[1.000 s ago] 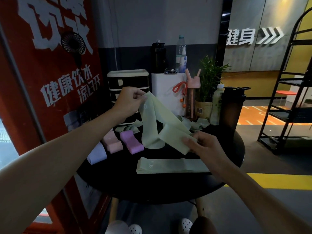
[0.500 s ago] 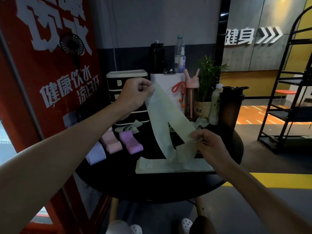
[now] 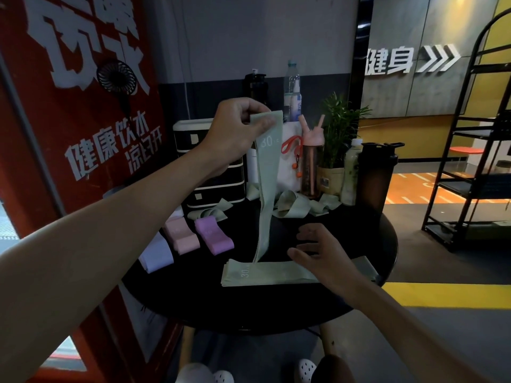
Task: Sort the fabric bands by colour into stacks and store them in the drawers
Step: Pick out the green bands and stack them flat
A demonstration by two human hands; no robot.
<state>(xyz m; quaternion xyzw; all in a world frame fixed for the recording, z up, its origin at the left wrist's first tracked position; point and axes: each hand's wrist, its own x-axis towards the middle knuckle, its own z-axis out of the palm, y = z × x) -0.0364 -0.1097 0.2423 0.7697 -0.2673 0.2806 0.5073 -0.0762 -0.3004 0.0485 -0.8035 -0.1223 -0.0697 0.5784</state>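
As left hand (image 3: pixel 237 121) pinches it, pale-green band (image 3: pixel 267 186) hangs, marked 30.

Red signboard (image 3: pixel 33 139), grey wall (image 3: pixel 235 37), black shelving (image 3: pixel 470 187), yellow floor stripe (image 3: pixel 448 294)

Bottles (image 3: pixel 373 178), plant (image 3: pixel 336 128) and drawers (image 3: pixel 215 186) wall off the back of the table (image 3: pixel 262 308); the front edge lies open.

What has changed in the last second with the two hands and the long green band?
The left hand lifted the top end of the hanging green band higher, so it now hangs nearly straight, down to the flat green band. The right hand let go of its lower end and is open over the flat band. The pink band, purple band and white band lie as before.
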